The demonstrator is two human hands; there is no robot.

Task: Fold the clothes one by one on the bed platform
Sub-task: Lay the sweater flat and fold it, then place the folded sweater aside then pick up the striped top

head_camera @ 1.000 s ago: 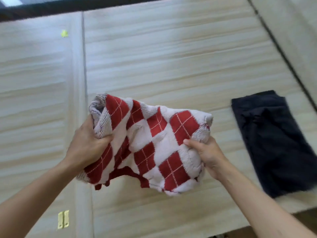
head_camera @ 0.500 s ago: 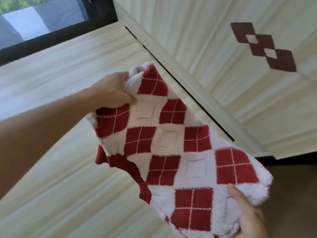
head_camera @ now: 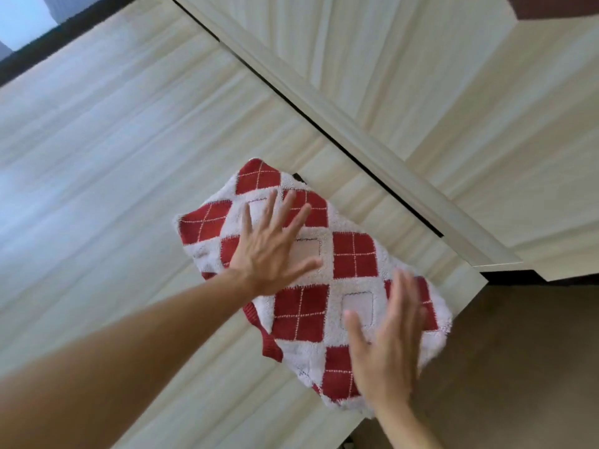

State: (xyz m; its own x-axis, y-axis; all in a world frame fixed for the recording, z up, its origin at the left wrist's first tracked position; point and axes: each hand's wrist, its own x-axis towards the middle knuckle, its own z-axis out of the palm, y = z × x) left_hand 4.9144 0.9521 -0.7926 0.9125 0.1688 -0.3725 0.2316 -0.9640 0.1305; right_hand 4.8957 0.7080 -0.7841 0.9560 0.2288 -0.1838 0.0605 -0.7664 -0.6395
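1. Argyle sweater [head_camera: 355,254]: folded, lay flat at the bed platform's [head_camera: 129,157] corner.
2. My left hand [head_camera: 272,251]: fingers spread, pressed on the sweater's far half, likely smoothing the fold.
3. My right hand [head_camera: 385,345]: fingers straight, together, over the sweater's near end; blurred, contact unclear.
4. Change: earlier, both hands gripped it aloft.

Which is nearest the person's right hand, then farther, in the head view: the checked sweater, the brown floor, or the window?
1. The checked sweater: under the right hand.
2. The brown floor: just right of it.
3. The window: far top-left corner.
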